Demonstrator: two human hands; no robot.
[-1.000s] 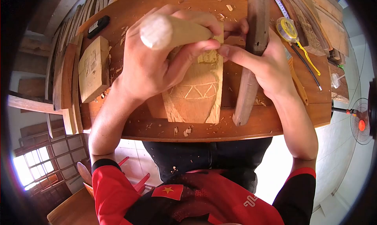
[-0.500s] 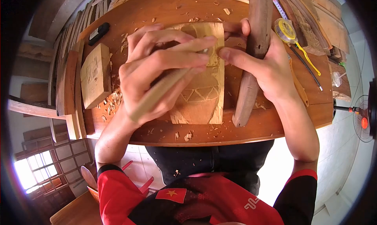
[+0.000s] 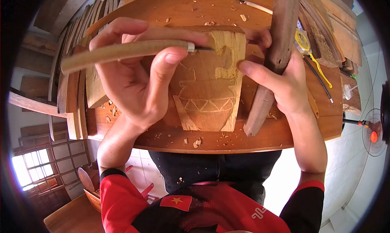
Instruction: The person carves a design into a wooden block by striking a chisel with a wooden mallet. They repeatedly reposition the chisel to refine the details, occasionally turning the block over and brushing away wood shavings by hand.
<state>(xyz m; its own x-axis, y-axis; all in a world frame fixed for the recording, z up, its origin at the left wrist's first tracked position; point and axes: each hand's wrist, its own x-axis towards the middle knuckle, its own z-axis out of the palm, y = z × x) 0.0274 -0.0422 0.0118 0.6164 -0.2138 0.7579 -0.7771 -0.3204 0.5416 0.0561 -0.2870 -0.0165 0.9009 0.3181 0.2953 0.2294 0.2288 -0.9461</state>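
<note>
My left hand [image 3: 138, 76] holds a wooden-handled carving tool [image 3: 126, 54] between thumb and fingers, its thin dark tip over the upper part of a carved board [image 3: 207, 80]. The pale board bears a carved pot shape with a zigzag band. My right hand [image 3: 284, 76] is wrapped round a long dark wooden stick [image 3: 278, 38], which slants across the palm. Its thumb rests at the board's right edge, and some fingers are partly hidden behind the stick.
Wood shavings [image 3: 197, 143] are scattered on the brown table [image 3: 260, 145]. A yellow tape measure [image 3: 301, 41], another tool [image 3: 255, 6] and a black rod [image 3: 319, 80] lie at the right. A wooden block [image 3: 95, 86] and wood strips stand left; a fan [image 3: 373, 133] is far right.
My left hand has moved left and turned, swinging the tool from a steep slant to nearly level and uncovering more of the carving. The view has shifted slightly.
</note>
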